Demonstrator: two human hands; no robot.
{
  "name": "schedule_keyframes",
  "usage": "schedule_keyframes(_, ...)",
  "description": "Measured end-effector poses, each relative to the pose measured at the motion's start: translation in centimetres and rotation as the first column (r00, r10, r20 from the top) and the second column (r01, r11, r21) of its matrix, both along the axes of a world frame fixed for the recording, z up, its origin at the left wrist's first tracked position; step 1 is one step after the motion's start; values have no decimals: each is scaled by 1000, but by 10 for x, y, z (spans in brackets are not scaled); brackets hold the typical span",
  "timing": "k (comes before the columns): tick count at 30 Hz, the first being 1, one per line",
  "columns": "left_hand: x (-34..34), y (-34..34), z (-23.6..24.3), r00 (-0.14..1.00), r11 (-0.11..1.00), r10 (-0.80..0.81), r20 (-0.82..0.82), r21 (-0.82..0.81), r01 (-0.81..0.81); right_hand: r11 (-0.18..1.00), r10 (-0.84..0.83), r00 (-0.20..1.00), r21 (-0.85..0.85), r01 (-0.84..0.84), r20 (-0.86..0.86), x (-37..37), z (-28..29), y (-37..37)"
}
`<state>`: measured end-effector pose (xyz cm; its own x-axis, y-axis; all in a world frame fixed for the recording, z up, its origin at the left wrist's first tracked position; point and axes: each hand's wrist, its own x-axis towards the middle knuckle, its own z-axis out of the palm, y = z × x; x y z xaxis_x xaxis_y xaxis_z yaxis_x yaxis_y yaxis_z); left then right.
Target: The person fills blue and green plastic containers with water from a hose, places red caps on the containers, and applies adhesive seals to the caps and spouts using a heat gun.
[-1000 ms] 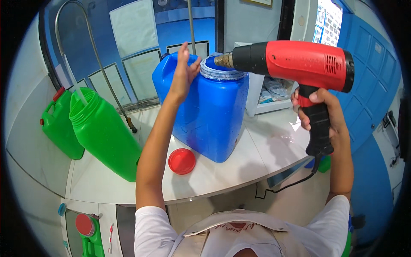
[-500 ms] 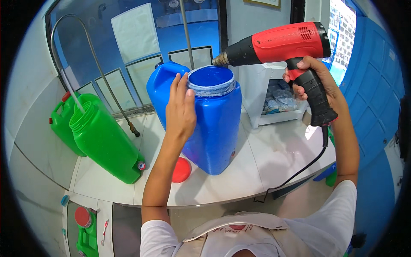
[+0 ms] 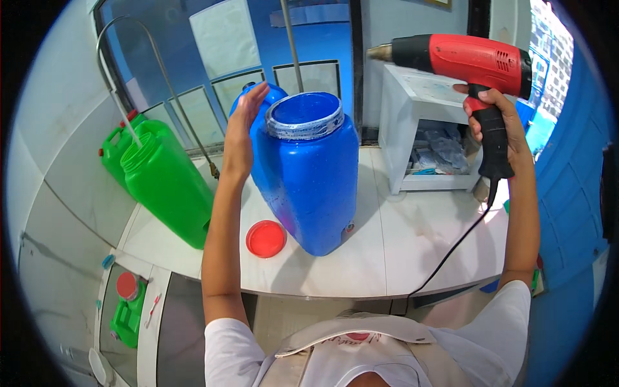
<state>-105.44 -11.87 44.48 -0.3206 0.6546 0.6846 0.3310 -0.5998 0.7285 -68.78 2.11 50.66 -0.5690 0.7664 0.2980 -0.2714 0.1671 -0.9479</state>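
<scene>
A blue plastic container (image 3: 316, 187) with a wide open mouth stands on the counter; a whitish band (image 3: 306, 129) wraps its threaded neck. My left hand (image 3: 240, 132) is raised to the left of that neck, fingers straight, palm facing it, holding nothing. In my right hand (image 3: 496, 122) is a red and black heat gun (image 3: 474, 59), gripped by its handle. Its metal nozzle points left, well clear of the container's rim. Behind my left fingers shows a blue handled part with a dark cap (image 3: 248, 86); whether it is a separate jug I cannot tell. A red lid (image 3: 265, 238) lies near the container's base.
Green containers (image 3: 169, 187) stand at the left, a thin pipe reaching into the front one's mouth. A white shelf unit (image 3: 429, 97) with plastic packets is at the back right. The heat gun's cord (image 3: 451, 248) crosses the white counter (image 3: 348, 277). Below left sits a small green jug (image 3: 127, 322).
The heat gun in my right hand has moved right, its nozzle away from the container's rim. My left hand has come off the neck, leftward. The view has shifted slightly.
</scene>
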Motion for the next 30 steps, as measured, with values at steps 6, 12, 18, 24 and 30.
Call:
schedule_keyframes(6, 37, 21, 52, 855, 889, 149, -497, -310, -336, 656, -666, 660, 695, 295, 348, 21, 6, 133)
schedule_keyframes(12, 73, 45, 50, 461, 500, 4, -888, -397, -770, 677, -707, 297, 735, 22, 642, 1, 6, 220)
schedule_keyframes(18, 65, 47, 51, 483, 538, -49, -874, -431, -724, 535, -802, 216, 831, -156, 557, -14, -24, 279)
schedule_keyframes(24, 58, 35, 49, 597, 683, -67, -799, -473, -557, 541, -783, 222, 812, -218, 581, -39, -40, 285)
schedule_keyframes(30, -21, 23, 11, 985, 998, 59, -162, 26, -56, 637, -721, 181, 742, -206, 669, -31, -41, 293)
